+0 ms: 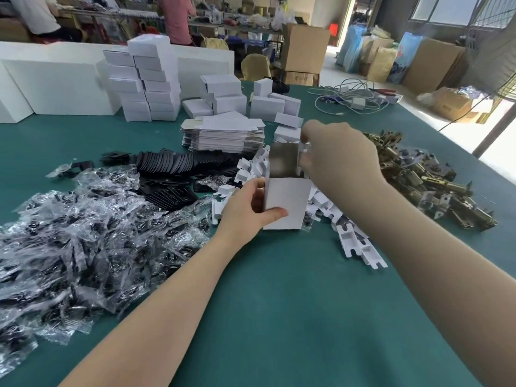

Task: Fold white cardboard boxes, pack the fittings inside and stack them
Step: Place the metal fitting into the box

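A half-folded white cardboard box [286, 202] stands upright at the table's centre, top open, grey inside showing. Flat box blanks [223, 134] lie stacked at its 11 o'clock. Finished boxes [150, 82] are piled further at 10 o'clock. Brass fittings [424, 174] lie heaped at 3 o'clock.

- Bagged fittings [69, 233] lie left on the tabletop [279, 303].
- Metal latches [424, 180] lie right.
- Flat blanks [223, 135] sit behind — stacked boxes [150, 79] farther back-left.

L grip [252, 208] curled – R grip [339, 155] pinching
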### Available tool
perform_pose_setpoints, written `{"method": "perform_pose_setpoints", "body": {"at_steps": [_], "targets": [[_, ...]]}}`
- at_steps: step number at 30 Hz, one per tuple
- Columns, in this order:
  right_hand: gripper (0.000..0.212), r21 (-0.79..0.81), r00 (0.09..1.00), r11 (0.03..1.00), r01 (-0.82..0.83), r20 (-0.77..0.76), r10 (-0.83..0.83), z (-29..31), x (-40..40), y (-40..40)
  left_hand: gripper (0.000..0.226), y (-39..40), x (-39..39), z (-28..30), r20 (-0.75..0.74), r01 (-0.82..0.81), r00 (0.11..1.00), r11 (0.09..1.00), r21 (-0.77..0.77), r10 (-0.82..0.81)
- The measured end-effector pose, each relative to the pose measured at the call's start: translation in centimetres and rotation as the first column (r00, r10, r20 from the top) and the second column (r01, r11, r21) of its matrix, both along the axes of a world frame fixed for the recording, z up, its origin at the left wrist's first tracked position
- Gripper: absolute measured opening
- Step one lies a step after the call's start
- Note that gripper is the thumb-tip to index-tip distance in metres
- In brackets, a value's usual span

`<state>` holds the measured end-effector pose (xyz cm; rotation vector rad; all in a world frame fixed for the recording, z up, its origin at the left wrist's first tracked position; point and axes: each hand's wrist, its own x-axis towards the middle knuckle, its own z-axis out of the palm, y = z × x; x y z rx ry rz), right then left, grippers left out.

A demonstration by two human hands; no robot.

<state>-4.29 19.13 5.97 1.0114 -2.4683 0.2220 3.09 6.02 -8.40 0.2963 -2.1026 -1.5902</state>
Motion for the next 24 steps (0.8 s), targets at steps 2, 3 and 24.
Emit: {"method": "perform_pose_setpoints", "body": {"at_steps": [2, 3, 24], "targets": [[0.019, 0.049, 0.991, 0.995, 0.090, -0.105, -0.085, -0.8, 1.0, -0.8, 0.047, 0.0, 0.0, 0.0, 0.001, 0.003, 1.000, 1.000, 0.009, -0.003], [0.022, 0.070, 0.984, 0.989, 0.132, -0.128, -0.122, -1.3, 1.7, -1.0, 0.046, 0.0, 0.0, 0.1, 0.002, 0.004, 1.000, 1.000, 0.010, -0.004], [0.040, -0.676, 0.702, 0.737, 0.008, 0.528, 0.477, -14.1, -0.1, 1.7, 0.063, -6.5, 1.4, 8.8, 0.145, -0.042, 0.989, 0.997, 0.069, 0.031]]}}
